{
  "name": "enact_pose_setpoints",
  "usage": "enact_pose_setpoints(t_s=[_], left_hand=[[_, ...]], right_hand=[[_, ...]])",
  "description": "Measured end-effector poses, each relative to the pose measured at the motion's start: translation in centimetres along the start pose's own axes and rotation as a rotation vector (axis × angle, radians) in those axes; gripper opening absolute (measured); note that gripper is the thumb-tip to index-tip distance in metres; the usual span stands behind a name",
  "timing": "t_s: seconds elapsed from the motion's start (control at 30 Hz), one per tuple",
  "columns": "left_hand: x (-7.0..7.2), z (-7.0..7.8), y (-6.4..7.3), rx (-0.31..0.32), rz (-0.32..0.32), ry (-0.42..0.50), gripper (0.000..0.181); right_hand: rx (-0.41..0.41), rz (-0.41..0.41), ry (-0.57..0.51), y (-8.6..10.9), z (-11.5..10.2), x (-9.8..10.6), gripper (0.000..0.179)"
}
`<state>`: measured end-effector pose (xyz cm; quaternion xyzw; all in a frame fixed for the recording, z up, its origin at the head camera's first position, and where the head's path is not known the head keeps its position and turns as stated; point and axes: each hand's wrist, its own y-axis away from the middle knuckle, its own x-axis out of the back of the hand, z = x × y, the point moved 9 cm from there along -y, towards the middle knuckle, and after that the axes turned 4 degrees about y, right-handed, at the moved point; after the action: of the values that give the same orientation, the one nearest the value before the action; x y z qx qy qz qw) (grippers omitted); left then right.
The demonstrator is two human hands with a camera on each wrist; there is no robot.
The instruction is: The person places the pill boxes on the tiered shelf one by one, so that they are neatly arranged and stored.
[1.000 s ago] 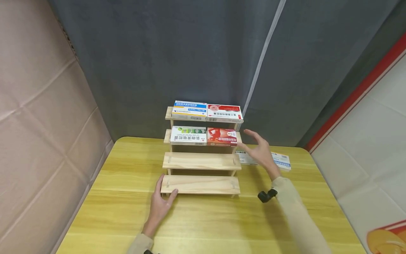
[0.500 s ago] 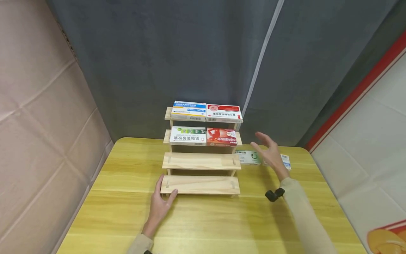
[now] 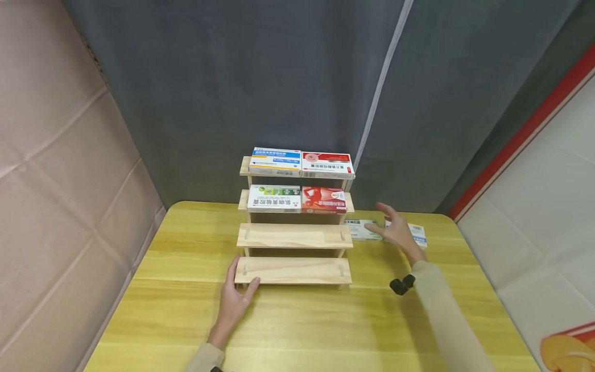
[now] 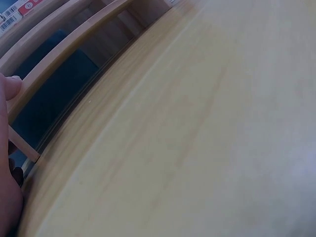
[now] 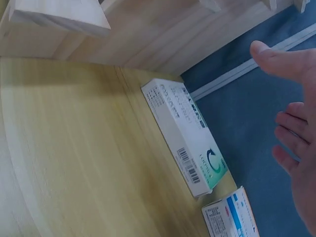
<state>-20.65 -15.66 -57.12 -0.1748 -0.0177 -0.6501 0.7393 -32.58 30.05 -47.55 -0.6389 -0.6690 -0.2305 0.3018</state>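
A stepped wooden display rack [image 3: 295, 236] stands on the table, its lower two steps bare. My left hand [image 3: 234, 304] grips the left end of the lowest step, thumb at the front edge. My right hand [image 3: 397, 233] hovers with parted, empty fingers over two medicine boxes on the table right of the rack. One is a white and green medicine box [image 5: 190, 136]; the other, a white and blue medicine box [image 5: 231, 217], is partly covered by this hand in the head view. In the left wrist view only part of my left hand [image 4: 7, 197] shows.
On the top step lie a blue and white box [image 3: 275, 162] and a red and white box [image 3: 327, 165]. The second step bears a white and green box [image 3: 274, 199] and a red box [image 3: 324, 200]. A grey curtain [image 3: 209, 103] hangs behind the table [image 3: 297, 330].
My right hand has moved right, away from the red box on the second step, then lowered slightly over the boxes on the table. My left hand has stayed on the rack.
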Motion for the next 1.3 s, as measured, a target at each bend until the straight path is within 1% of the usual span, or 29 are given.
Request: enact_pose_setpoints(t_s=[0.13,0.3,0.4,0.5,0.63,0.8,0.93,1.13,1.3], left_hand=[[0.0,0.1,0.0,0.001,0.002,-0.001,0.084],[0.0,0.2,0.0,-0.002,0.004,-0.010,0.084],[0.1,0.3,0.0,-0.010,0.008,-0.010,0.085],[0.2,0.3,0.1,-0.018,0.008,-0.009,0.084],[0.2,0.3,0.1,-0.018,0.004,-0.009,0.084],[0.1,0.2,0.1,-0.008,-0.006,-0.013,0.084],[-0.2,0.2,0.0,-0.008,-0.017,-0.012,0.084],[0.0,0.3,0.1,-0.005,-0.010,-0.007,0.084],[0.0,0.4,0.1,-0.009,-0.009,-0.006,0.085]], right_hand=[[-0.007,-0.019,0.018,-0.1,0.8,-0.5,0.091],[-0.054,-0.054,0.038,-0.3,1.9,-1.4,0.096],[-0.073,-0.077,0.046,-0.6,2.1,-2.0,0.099],[-0.066,-0.094,0.058,-0.8,2.1,-2.6,0.102],[-0.050,-0.112,0.107,-1.2,2.3,-3.3,0.106],[-0.056,-0.130,0.151,-1.1,3.5,-3.8,0.110],[-0.074,-0.136,0.164,-0.9,4.4,-4.0,0.111],[-0.079,-0.161,0.229,-1.2,4.2,-4.4,0.107],[-0.090,-0.182,0.255,-1.5,4.5,-4.9,0.105]])
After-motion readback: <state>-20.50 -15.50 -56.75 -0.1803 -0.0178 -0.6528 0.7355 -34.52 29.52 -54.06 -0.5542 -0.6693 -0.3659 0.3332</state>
